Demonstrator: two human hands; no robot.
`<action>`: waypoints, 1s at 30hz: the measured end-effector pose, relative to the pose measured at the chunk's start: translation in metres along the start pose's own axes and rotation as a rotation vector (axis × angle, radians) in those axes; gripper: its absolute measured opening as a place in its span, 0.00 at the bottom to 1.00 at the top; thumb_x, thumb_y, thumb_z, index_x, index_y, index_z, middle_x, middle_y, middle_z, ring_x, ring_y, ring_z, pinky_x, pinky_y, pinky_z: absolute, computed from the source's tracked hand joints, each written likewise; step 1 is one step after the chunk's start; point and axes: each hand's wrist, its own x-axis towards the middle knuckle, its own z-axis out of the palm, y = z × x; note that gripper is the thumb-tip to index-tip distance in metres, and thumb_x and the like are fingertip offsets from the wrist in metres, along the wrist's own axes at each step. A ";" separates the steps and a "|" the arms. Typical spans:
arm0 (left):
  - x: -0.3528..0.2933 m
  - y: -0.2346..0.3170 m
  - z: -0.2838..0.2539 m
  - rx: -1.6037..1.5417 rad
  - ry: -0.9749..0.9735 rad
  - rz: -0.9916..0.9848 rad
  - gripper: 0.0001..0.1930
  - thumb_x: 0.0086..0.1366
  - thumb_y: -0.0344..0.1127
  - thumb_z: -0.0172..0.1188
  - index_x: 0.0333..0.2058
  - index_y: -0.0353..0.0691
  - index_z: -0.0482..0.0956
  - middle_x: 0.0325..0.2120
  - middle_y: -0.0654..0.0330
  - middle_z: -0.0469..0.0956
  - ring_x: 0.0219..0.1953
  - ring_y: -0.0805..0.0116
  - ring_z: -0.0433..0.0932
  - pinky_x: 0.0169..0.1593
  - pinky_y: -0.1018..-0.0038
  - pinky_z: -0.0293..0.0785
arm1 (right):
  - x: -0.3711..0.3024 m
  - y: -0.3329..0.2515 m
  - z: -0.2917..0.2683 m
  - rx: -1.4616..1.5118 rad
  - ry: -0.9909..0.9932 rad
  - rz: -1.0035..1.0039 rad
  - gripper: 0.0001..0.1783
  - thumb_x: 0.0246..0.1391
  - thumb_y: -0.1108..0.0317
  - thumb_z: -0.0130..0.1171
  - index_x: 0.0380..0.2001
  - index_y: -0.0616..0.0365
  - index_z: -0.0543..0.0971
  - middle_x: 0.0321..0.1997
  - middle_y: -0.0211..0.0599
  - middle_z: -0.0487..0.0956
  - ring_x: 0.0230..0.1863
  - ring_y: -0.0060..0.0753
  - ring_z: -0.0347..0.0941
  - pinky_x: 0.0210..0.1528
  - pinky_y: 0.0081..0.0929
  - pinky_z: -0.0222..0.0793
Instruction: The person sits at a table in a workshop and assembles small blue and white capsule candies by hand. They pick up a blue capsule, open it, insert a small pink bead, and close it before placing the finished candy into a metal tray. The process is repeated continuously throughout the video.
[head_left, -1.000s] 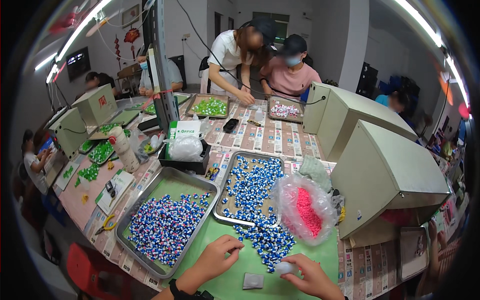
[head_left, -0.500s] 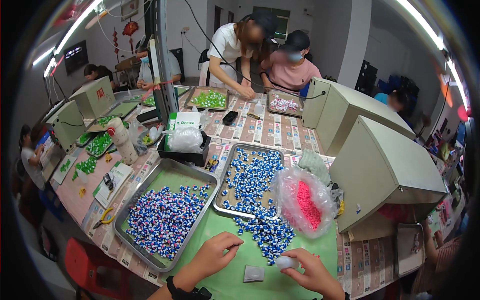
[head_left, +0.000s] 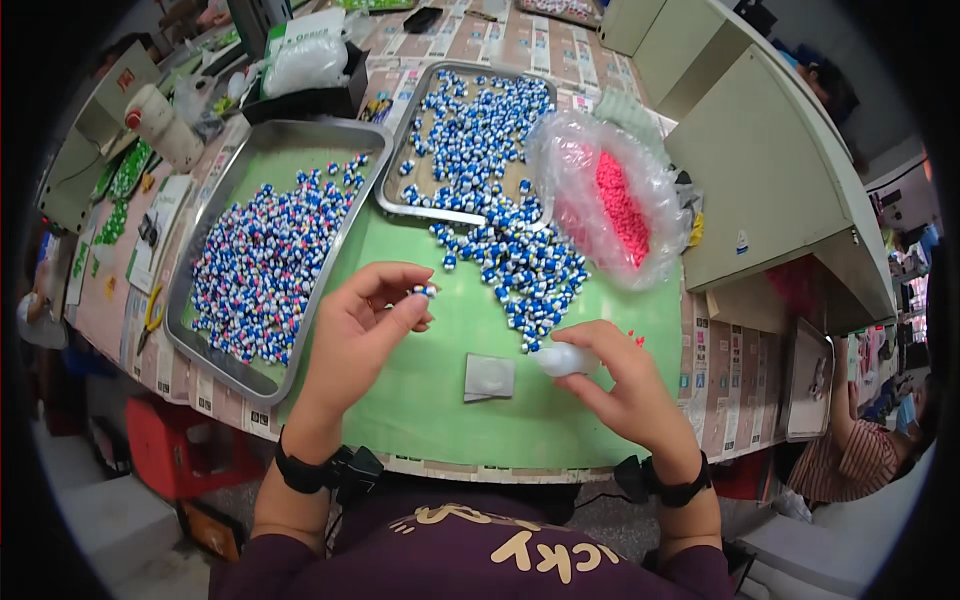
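My left hand (head_left: 355,325) is closed, pinching a small blue-and-white plastic piece (head_left: 426,292) between thumb and fingers. My right hand (head_left: 630,385) grips a small white squeeze bottle (head_left: 562,360), which lies tilted sideways with its end toward the left. Between the hands, a grey square pad (head_left: 489,378) rests on the green mat (head_left: 420,420). A loose heap of blue-and-white pieces (head_left: 530,275) spreads over the mat just beyond the bottle. It spills from a metal tray (head_left: 400,207) full of like pieces.
Left of my left hand stands a larger metal tray (head_left: 343,255) of pieces with pink bits among them. A clear bag (head_left: 560,150) of pink pieces (head_left: 620,210) sits behind my right hand. Yellow-handled pliers (head_left: 152,310) lie far left; a grey metal hood (head_left: 770,190) stands right.
The view has tilted down toward my body. My left hand has shifted left, away from the heap, and a piece now shows in its fingers. My right hand still grips the bottle.
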 end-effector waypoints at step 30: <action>-0.007 -0.003 -0.030 -0.030 0.006 -0.047 0.11 0.62 0.27 0.61 0.43 0.31 0.79 0.36 0.58 0.81 0.36 0.74 0.79 0.44 0.78 0.76 | 0.017 -0.030 0.005 -0.763 -0.059 -0.228 0.17 0.42 0.76 0.57 0.39 0.55 0.79 0.39 0.31 0.75 0.44 0.35 0.71 0.54 0.43 0.63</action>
